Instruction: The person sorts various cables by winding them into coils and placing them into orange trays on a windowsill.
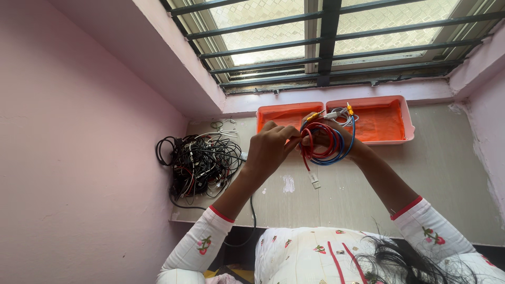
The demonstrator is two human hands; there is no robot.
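Note:
My left hand [269, 148] and my right hand [322, 138] are raised together above the grey ledge [442, 173], both gripping a coiled bundle of red and blue cable [325, 146]. A clear plug end [314, 181] dangles below the coil. Yellow-tipped connectors [348, 109] and a white lead stick up from the bundle's top. My right hand is mostly hidden behind the coil.
A tangled heap of black cables [202, 164] lies at the ledge's left, against the pink wall. Two orange trays [386, 122] sit side by side under the barred window [326, 42]. One black cable hangs over the ledge's front edge.

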